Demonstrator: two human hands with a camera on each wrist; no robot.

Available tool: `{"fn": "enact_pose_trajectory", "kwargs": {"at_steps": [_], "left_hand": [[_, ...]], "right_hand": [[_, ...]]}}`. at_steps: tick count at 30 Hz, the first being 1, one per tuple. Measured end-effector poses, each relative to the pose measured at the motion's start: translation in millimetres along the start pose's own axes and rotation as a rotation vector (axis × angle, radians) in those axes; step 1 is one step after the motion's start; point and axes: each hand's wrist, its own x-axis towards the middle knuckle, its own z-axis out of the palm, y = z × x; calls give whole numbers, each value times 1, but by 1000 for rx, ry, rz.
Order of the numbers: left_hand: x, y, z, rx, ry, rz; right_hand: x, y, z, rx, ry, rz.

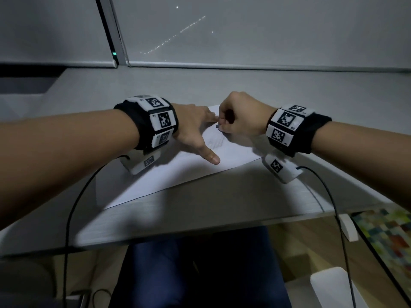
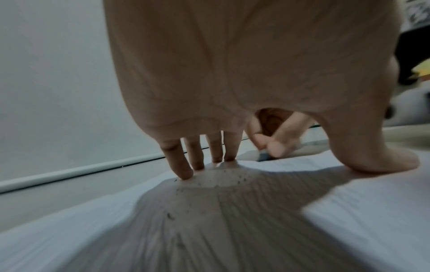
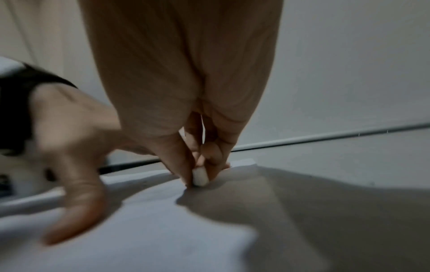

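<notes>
A white sheet of paper (image 1: 178, 174) with faint pencil marks lies slanted on the grey desk (image 1: 244, 210). My left hand (image 1: 195, 127) presses flat on it, fingers straight and thumb spread toward me; its fingertips (image 2: 186, 173) touch the paper (image 2: 372, 202) among dark eraser crumbs (image 2: 239, 179). My right hand (image 1: 233, 118) is curled just right of the left fingers. It pinches a small white eraser (image 3: 200, 177) between thumb and fingers, with the tip on the paper (image 3: 139, 230). The eraser's blue part (image 1: 219, 127) shows under the hand.
A closed grey window blind (image 1: 244, 30) and a sill run behind the desk. Black cables (image 1: 69, 210) hang from both wrist units over the desk's front edge. On the floor at right lie a colourful checked mat (image 1: 387, 232) and a white object (image 1: 331, 283).
</notes>
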Motion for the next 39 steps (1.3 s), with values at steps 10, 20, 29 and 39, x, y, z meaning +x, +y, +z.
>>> {"fn": "enact_pose_trajectory", "kwargs": {"at_steps": [10,20,29,39], "left_hand": [[-1,3,-1,81,-59,-49],[3,10,-7,159,-117,-29],[4,10,-8,154,-119,-40],[4,15,-9,204,-136,-67]], "right_hand": [[0,1,-3,-35,29,57],[-14,-3,-1,48,-54,10],[-29,-9,6,31,-34,-7],[-22,-8,-6,-5,-37,44]]}}
